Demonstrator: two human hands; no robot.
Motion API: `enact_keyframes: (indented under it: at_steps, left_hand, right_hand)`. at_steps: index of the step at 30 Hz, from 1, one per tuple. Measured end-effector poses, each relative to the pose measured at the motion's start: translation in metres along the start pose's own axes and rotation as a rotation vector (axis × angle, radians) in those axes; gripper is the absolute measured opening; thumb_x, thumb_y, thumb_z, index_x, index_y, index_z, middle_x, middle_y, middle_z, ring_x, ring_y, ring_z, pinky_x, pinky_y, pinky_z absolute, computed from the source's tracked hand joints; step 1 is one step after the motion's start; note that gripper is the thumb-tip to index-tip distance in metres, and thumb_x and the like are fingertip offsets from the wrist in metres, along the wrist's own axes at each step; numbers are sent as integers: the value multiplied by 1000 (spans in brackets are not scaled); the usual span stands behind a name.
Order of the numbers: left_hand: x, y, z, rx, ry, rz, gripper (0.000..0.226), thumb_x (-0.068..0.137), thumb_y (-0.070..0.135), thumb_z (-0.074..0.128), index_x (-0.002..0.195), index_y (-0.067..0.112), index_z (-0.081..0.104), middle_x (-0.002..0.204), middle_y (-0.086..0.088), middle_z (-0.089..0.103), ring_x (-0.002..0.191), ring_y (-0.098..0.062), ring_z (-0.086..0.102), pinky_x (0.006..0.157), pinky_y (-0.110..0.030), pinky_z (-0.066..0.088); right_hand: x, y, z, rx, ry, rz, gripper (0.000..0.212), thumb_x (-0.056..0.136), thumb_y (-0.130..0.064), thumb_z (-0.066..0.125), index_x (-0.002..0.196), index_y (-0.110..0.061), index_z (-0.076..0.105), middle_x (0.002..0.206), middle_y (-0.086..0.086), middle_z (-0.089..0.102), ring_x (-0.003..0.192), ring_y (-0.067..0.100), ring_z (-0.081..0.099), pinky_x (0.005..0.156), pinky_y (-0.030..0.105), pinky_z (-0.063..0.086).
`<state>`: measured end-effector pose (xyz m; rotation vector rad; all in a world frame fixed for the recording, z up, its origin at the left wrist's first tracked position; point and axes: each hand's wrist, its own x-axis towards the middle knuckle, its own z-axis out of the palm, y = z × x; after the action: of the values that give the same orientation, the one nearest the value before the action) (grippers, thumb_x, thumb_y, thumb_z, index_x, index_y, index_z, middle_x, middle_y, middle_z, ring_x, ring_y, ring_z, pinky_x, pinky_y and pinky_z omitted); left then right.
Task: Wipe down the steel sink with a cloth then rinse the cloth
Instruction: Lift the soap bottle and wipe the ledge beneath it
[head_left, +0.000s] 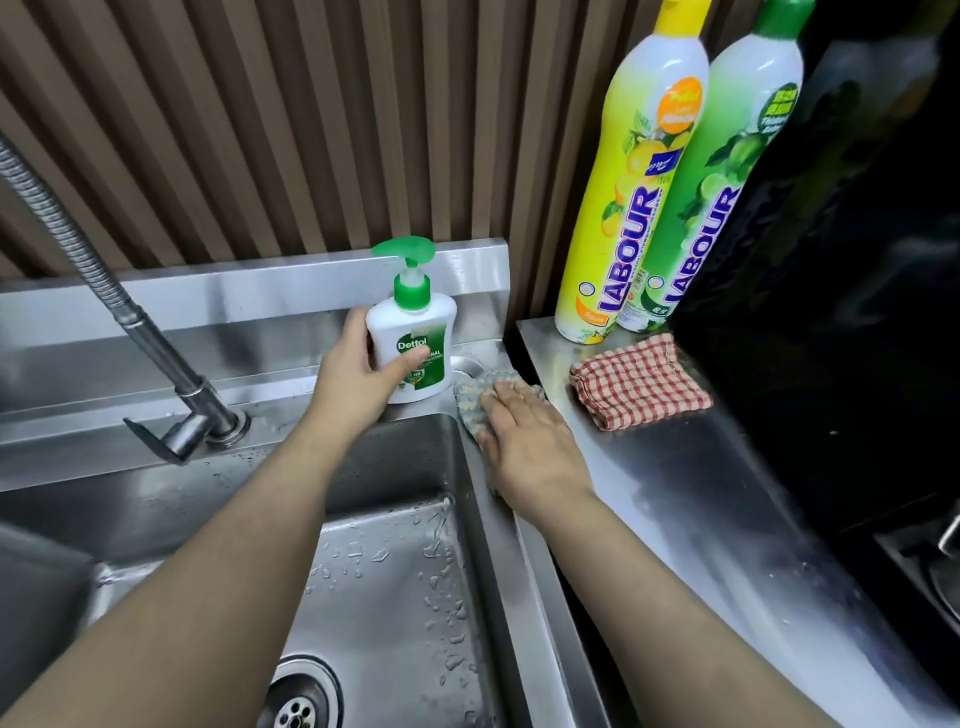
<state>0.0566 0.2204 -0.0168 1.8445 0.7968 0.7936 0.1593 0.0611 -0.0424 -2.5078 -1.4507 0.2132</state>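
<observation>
1. Steel sink (395, 571): basin wet w/ droplets.
2. Worktop (675, 467): steel, rt of sink.
3. Tap (130, 312): sink rear rim, left.
4. Yellow bottle (628, 208) & green bottle (727, 197): upright, touching, worktop rear-left corner.
5. Right grip (524, 436): fingers flat, pressing cloth.
6. Left grip (358, 374): curled round soap bottle.
7. Checked towel (639, 382): folded, just in front of bottles.
8. Soap bottle (413, 343): upright, sink rear rim.
9. Cloth (470, 395): sink rear-rt corner rim, under right grip.
</observation>
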Motion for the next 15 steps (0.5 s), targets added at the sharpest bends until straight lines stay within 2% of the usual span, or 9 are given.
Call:
enact_keyframes:
  at_steps: [3,5,7,10,13,15]
  left_hand:
    - [-6,4,-23,-90,127,24,41,76,28,74,106,25,45,93,9,61,90,-17,58,87,-44,51]
    - [-14,6,-46,-129,194,38,37,75,32,73,102,32,48,96,10,62,92,-17,59,89,-45,50]
    - [-26,7,-70,-151,229,39,35,70,38,73,95,44,50,98,10,63,95,-17,61,90,-46,50]
    - [-46,1,-100,-226,249,10,35,70,34,75,93,46,53,104,2,65,103,-24,62,88,-48,51]
    - [-66,-7,-119,-206,252,0,37,73,23,76,94,41,51,99,3,64,97,-22,63,77,-37,53]
    - [-76,-8,-122,-185,261,16,34,76,16,70,93,36,49,93,8,62,86,-7,62,69,-21,52]
  right_hand:
    - [24,-16,3,-112,-30,126,53,101,-34,20,150,-17,11,159,3,5,146,22,0,116,42,-2]
    - [43,-30,8,-166,-28,218,56,100,-34,18,150,-14,4,159,7,2,146,26,-1,115,48,-5]
    - [58,-46,15,-183,-19,298,58,100,-36,16,150,-8,0,159,12,-1,145,29,-3,114,51,-7]
    - [68,-69,25,-212,-1,349,63,100,-39,13,148,-1,-3,157,18,-3,145,33,-6,114,52,-11]
    - [65,-83,33,-163,29,296,63,100,-41,10,148,-2,-4,157,18,-4,145,31,-7,114,48,-14]
    - [60,-94,38,-97,32,192,61,100,-39,11,149,-6,-4,158,13,-5,145,27,-9,114,43,-15]
